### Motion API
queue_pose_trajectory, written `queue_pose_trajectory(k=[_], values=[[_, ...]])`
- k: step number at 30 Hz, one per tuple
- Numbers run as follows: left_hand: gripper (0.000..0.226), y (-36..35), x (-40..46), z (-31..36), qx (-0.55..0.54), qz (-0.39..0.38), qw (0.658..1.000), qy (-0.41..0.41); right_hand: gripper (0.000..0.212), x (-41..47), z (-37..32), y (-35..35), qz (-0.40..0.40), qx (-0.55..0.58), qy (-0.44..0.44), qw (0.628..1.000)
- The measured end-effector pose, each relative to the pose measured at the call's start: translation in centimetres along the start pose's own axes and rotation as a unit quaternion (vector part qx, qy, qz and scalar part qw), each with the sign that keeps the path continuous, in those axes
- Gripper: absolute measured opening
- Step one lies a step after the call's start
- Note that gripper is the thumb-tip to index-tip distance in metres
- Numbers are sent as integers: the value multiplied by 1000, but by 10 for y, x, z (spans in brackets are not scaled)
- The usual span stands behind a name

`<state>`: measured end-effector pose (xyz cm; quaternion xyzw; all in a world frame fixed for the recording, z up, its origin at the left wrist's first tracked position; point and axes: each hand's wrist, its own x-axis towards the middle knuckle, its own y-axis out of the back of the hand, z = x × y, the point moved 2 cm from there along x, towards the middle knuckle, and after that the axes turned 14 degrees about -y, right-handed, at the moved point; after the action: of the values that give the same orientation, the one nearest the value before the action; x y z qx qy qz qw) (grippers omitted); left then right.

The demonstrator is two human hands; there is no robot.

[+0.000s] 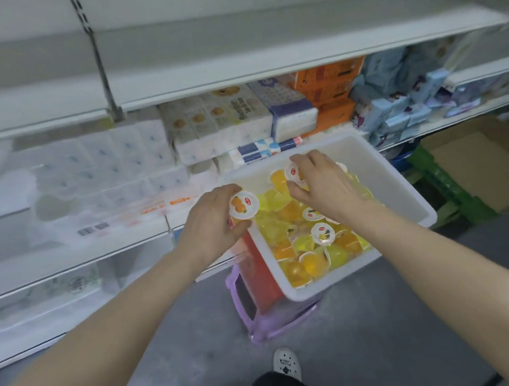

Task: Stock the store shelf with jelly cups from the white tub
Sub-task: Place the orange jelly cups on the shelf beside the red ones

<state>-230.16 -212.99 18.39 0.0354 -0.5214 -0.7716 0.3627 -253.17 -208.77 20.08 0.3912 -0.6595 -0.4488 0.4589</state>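
Cups: small clear plastic jelly cups (302, 238) with flat white foil lids, yellow and orange inside, heaped loose in the tub; some lie lid-up, some on their sides.
Handling: likely light and stiff at the rim, with smooth, slippery walls; the peel-off lids look like the weak spot, so I would pinch round the rim or wall and not press the foil.
Left hand: left hand (210, 223) holds one orange cup (243, 206) at the tub's left rim, lid facing the camera, fingers and thumb curled round its body.
Right hand: right hand (320, 183) is down in the far part of the heap, fingers curled about a lid-up cup (293, 172); whether it is lifted free I cannot tell.
Tub: white tub (411, 200), rigid smooth plastic, rectangular with rounded corners, about half full.
Stool: tub sits tilted on a purple plastic stool (256, 310) standing on the grey floor (365, 340).
Shelf: white metal shelf (230, 75) above is bare along its front; the tier below holds soft tissue packs (220, 122) and boxed goods.
Progress: judged early, as no cups show on any shelf.
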Motion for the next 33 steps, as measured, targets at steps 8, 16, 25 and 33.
queue_pose_trajectory(k=[8, 16, 25, 33], values=[[62, 108, -72, -59, 53, 54, 997, 19, 41, 12, -129, 14, 38, 7, 83, 996], [58, 213, -141, -102, 94, 118, 986, 66, 33, 36, -268, 22, 92, 60, 190, 976], [57, 295, -187, -147, 205, 155, 960, 112, 44, 71, -391, 27, 86, 82, 263, 957], [56, 329, -178, -191, 226, 160, 950, 148, 39, 132, -450, 15, -1, 139, 268, 953]])
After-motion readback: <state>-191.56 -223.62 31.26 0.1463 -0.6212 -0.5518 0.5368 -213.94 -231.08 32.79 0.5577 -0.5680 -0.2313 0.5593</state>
